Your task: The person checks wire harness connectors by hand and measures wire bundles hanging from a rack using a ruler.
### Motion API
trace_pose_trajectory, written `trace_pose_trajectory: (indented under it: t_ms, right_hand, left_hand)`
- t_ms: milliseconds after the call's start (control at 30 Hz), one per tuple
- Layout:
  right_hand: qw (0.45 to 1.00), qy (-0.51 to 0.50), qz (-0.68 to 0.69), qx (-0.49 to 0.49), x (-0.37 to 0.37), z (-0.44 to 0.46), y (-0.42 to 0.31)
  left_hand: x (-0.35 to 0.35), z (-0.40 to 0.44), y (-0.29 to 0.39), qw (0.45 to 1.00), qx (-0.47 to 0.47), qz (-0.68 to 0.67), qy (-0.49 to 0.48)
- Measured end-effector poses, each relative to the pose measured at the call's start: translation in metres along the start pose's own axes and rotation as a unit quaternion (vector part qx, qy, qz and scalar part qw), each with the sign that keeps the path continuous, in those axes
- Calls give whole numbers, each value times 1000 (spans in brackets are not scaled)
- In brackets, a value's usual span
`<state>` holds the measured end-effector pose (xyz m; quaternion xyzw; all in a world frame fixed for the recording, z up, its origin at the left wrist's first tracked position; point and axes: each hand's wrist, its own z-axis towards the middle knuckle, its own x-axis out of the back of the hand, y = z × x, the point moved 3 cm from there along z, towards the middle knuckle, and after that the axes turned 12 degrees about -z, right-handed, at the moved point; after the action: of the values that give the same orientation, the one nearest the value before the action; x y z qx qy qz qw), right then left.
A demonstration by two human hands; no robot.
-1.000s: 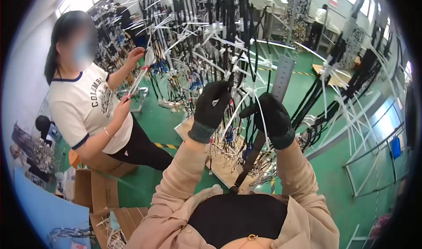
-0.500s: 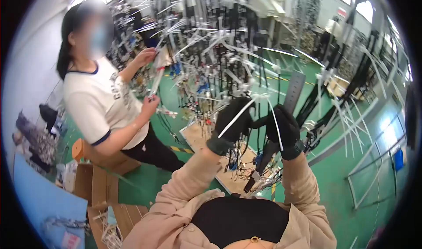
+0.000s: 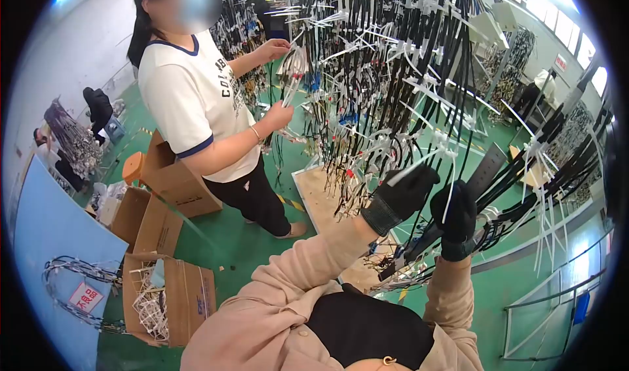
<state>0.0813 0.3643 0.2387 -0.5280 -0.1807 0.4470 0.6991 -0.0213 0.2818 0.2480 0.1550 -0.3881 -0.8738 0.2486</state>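
Note:
Black gloves cover both of my hands. My left hand (image 3: 407, 189) is closed, its fingers curled, below a knot of white cable ties (image 3: 447, 149) on the hanging black cables (image 3: 452, 63). One white tie end (image 3: 414, 168) slants across that glove; what the fingers hold is hidden. Just to the right, my right hand (image 3: 453, 214) is also closed, among the cables, with another white tie end (image 3: 448, 197) hanging in front of it. I cannot make out what it grips. Beside it a grey flat strip like a ruler (image 3: 488, 169) stands tilted.
At the left a co-worker (image 3: 190, 96) handles a thin bundle of leads (image 3: 293, 82) in both hands. Open cardboard boxes (image 3: 190, 299) stand on the green floor, one with white parts inside. A wooden board (image 3: 314, 181) lies under the cables. A metal frame (image 3: 508, 325) is at the right.
My view has turned, so the scene shifts right and down. My left hand has tilted to the right. Both hands stay closed near the white ties; the co-worker still holds the leads.

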Motion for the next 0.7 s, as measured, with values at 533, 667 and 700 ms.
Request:
trace_pose_trajectory:
  t_ms: [533, 667, 700]
  right_hand:
    - [999, -19, 35, -9, 4, -6, 6]
    - [999, -20, 44, -13, -4, -4, 5]
    - [994, -9, -105, 32, 0, -5, 5]
  left_hand:
    - [-5, -6, 18, 968, 11, -186, 167]
    - [6, -8, 32, 979, 78, -124, 144]
    - [4, -8, 35, 988, 22, -81, 128]
